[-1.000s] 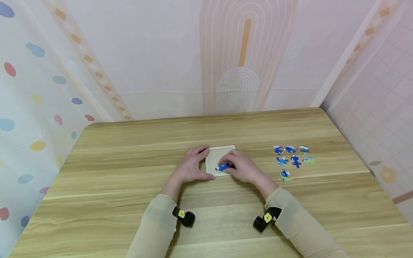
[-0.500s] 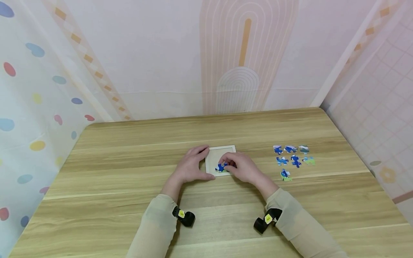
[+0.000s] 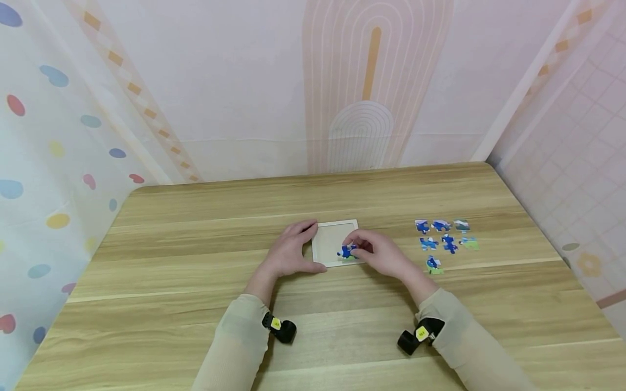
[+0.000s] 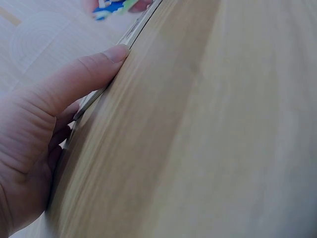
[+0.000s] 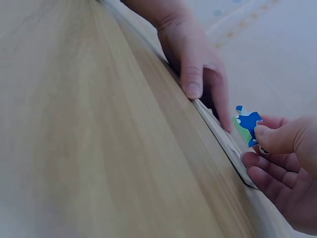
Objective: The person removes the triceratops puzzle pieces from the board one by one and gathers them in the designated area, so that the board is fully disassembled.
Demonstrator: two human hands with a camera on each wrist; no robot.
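Right hand fingers pinch a blue-and-green cardboard jigsaw piece over the pale square puzzle tray's near-right corner, left hand bracing its left edge.

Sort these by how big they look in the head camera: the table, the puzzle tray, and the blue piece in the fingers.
1. table
2. puzzle tray
3. blue piece, pinched by the right hand

We find no text, brand or number that we can read. The small yellow stickers on the two wrist cameras near the bottom of the frame are too tiny to make out.
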